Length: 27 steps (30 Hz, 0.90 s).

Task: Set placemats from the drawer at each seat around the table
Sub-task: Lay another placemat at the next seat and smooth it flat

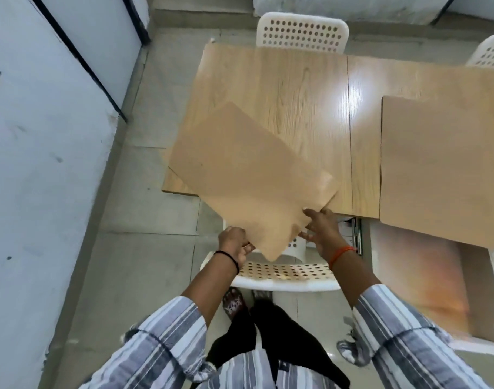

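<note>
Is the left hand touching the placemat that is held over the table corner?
Touching. The head view shows the left hand pinching the lower edge of the tilted placemat.

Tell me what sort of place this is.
Probably a plain dining or canteen room: a wooden table with white perforated chairs pushed in, a placemat already laid, tiled floor.
</note>
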Tool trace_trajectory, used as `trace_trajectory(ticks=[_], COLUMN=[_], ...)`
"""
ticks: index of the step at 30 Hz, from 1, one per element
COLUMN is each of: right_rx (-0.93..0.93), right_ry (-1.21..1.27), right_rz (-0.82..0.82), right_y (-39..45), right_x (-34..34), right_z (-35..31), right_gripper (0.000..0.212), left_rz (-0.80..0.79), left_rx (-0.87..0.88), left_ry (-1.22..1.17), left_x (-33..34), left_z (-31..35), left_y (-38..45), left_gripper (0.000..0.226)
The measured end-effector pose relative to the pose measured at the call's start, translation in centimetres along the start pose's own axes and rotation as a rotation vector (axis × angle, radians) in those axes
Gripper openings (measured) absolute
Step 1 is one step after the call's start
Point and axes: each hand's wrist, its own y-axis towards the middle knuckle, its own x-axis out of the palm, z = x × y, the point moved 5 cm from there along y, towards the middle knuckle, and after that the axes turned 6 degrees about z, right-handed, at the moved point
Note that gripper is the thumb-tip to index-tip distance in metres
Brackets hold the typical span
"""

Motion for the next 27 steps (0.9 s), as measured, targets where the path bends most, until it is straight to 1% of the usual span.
trace_trajectory(ticks=[3, 5, 6, 7, 8, 9, 11, 13, 14, 15, 16, 17, 19, 20, 22, 23, 25, 27], right_rx=[-0.082, -0.165, -0.199, -0.226, -0.256, -0.281, -0.315, -0.345, -0.361, -0.383, -0.399, -0.409, -0.430, -0.470, -0.595, -0.669, -0.784, -0.834], right_ry=[-0.064, -0.131, -0.167, -0.208, -0.254, -0.307, -0.416, -0.505, -0.544, -0.574, -0.600, -0.620, -0.662, -0.713, -0.887, -0.983, -1.144, -1.266], right_rz=[0.064, 0.112, 0.126, 0.136, 0.138, 0.138, 0.132, 0.127, 0.123, 0.116, 0.111, 0.111, 0.138, 0.177, 0.240, 0.220, 0.055, -0.130], right_y=[0.0, 0.1, 0.6, 1.0, 1.5, 1.9, 2.7, 3.7, 4.1, 4.5, 5.0, 5.3, 5.3, 5.0, 3.6, 2.8, 1.2, 0.1], right_x=[0.6, 0.3, 0.1, -0.1, -0.4, -0.5, -0.8, -0.9, -0.8, -0.7, -0.5, -0.3, 0.4, 0.8, 2.0, 3.0, 5.3, 7.1], right_z=[0.6, -0.1, -0.6, -1.1, -1.8, -2.4, -3.7, -4.9, -5.4, -5.9, -6.1, -6.4, -6.7, -7.0, -7.5, -7.4, -5.9, -3.5], right_gripper=[0.048, 0.053, 0.057, 0.061, 0.064, 0.066, 0.067, 0.069, 0.070, 0.071, 0.072, 0.075, 0.082, 0.085, 0.087, 0.087, 0.086, 0.091], left_rz=[-0.116, -0.185, -0.221, -0.240, -0.236, -0.206, -0.081, 0.024, 0.032, 0.015, -0.005, -0.017, -0.033, -0.044, -0.044, -0.035, -0.005, 0.020], left_rx=[-0.060, -0.071, -0.050, 0.009, 0.106, 0.256, 0.654, 0.981, 1.111, 1.202, 1.231, 1.222, 1.137, 1.096, 1.068, 1.066, 1.053, 1.041], left_ry=[0.131, 0.337, 0.474, 0.611, 0.743, 0.883, 1.140, 1.273, 1.321, 1.400, 1.516, 1.637, 1.850, 1.901, 1.937, 1.940, 1.942, 1.938], left_x=[1.9, 2.2, 2.2, 2.0, 1.9, 1.7, 1.8, 2.2, 2.6, 2.9, 3.1, 3.1, 2.9, 2.7, 2.5, 2.4, 2.5, 2.8], left_z=[-1.1, -1.0, -0.6, 0.0, 0.9, 2.1, 5.0, 7.6, 8.7, 9.4, 10.0, 10.3, 10.7, 10.7, 10.7, 10.6, 10.5, 10.3], left_y=[-0.9, -1.1, -1.2, -1.1, -0.9, -0.6, -0.1, 0.1, 0.5, 1.2, 2.1, 3.0, 4.6, 5.2, 5.8, 6.0, 6.2, 6.3], left_gripper=[0.027, 0.025, 0.026, 0.026, 0.025, 0.024, 0.022, 0.022, 0.028, 0.040, 0.054, 0.068, 0.085, 0.089, 0.090, 0.090, 0.087, 0.085])
